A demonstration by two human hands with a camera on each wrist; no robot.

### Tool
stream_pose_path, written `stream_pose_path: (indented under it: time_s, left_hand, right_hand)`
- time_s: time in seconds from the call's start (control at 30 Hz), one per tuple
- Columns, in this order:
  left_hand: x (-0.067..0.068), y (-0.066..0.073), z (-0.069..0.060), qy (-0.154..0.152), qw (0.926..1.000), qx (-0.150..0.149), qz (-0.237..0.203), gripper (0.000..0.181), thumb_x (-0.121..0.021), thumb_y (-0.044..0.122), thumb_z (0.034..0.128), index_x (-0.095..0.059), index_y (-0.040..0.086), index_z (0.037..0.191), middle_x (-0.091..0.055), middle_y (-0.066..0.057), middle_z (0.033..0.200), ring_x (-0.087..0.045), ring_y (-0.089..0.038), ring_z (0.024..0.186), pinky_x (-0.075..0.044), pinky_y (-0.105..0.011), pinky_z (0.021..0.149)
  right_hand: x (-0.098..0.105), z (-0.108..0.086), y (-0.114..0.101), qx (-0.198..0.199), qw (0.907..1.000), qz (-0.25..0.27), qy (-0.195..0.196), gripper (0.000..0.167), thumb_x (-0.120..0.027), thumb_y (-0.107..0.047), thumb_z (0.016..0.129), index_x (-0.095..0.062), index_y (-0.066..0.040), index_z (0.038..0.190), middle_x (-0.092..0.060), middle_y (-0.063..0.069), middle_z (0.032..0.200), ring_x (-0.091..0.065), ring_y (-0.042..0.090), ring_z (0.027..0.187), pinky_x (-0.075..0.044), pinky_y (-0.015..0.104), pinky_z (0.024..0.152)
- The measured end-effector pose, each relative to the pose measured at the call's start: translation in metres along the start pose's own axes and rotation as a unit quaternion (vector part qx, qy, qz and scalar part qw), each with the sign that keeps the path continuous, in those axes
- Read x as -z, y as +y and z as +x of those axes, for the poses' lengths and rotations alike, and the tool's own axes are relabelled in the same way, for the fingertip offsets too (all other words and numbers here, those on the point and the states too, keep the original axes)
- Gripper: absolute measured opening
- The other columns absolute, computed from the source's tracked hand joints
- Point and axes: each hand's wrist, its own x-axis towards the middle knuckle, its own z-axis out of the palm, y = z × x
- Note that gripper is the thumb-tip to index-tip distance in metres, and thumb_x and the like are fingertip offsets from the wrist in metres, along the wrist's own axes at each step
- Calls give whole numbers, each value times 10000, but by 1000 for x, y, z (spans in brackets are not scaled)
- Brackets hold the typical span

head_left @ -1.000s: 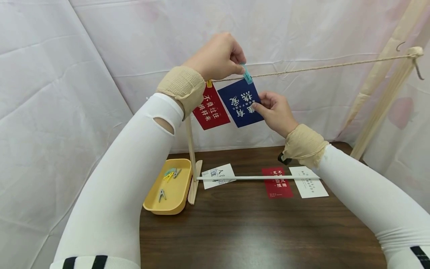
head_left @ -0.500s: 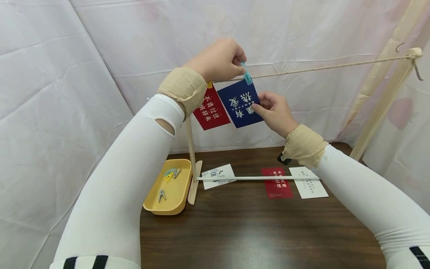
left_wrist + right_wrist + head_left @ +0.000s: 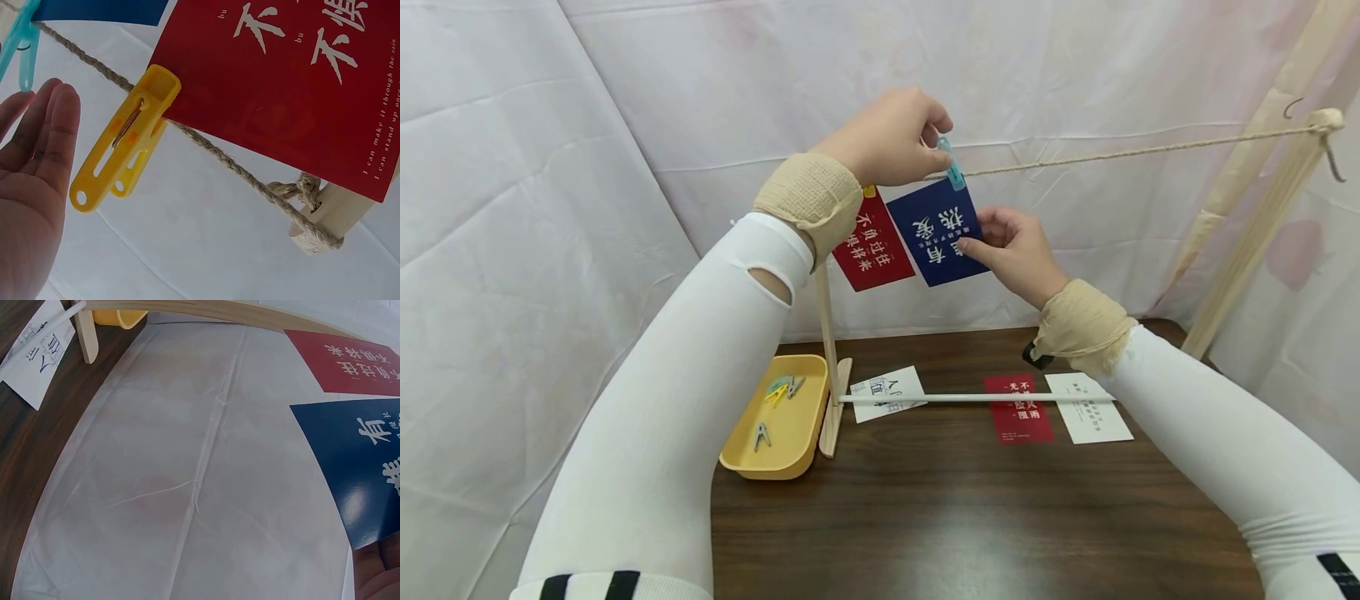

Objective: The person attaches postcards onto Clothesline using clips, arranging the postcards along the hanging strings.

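A turquoise clip [image 3: 953,167] stands on the rope at the top edge of a blue card [image 3: 934,229]. My left hand [image 3: 898,137] is at the clip's upper end, thumb beside it and fingers parted from it; in the left wrist view the hand [image 3: 37,156] shows straight fingers just below the turquoise clip [image 3: 26,53]. With thumb in front and fingers behind, my right hand [image 3: 1018,254] pinches the blue card's right edge. Left of it hangs a red card [image 3: 876,250], held by a yellow clip [image 3: 125,137].
A yellow tray [image 3: 782,417] with several clips stands at the left beside the wooden stand [image 3: 833,408]. Two white cards, one at the left [image 3: 887,408] and one at the right [image 3: 1097,421], and a red card [image 3: 1018,425] lie by the low white rod [image 3: 955,397].
My left hand has moved slightly down, its fingers have loosened around the turquoise clip, and more of the clip shows. The right hand keeps its pinch on the blue card.
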Motion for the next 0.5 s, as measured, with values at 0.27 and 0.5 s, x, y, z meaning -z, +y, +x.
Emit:
stream_pose_path:
  time_s: [0.27,0.5]
  left_hand:
    - [0,-4,-7,457,9985,-201,-246,471,-607,288,1100,-591,99,1531,-604,-75,1541,-563,-204,1410,-446,-245,1204]
    - [0,-7,-21,978,9925,-451,-581,407,-626,269,1098,-630,122,1478,-636,-27,1490,-565,-151,1352,-451,-181,1152]
  right_hand:
    - [4,-1,4,-118,9999,32,-28,349,-782,-110,990,-695,38,1294,-817,140,1197,-762,-7,939,-613,160,852]
    - [8,-4,9,-171,9998,-64,74,329,-798,-128,986,-706,-5,1277,-832,53,1143,-766,9,932,-612,166,841]
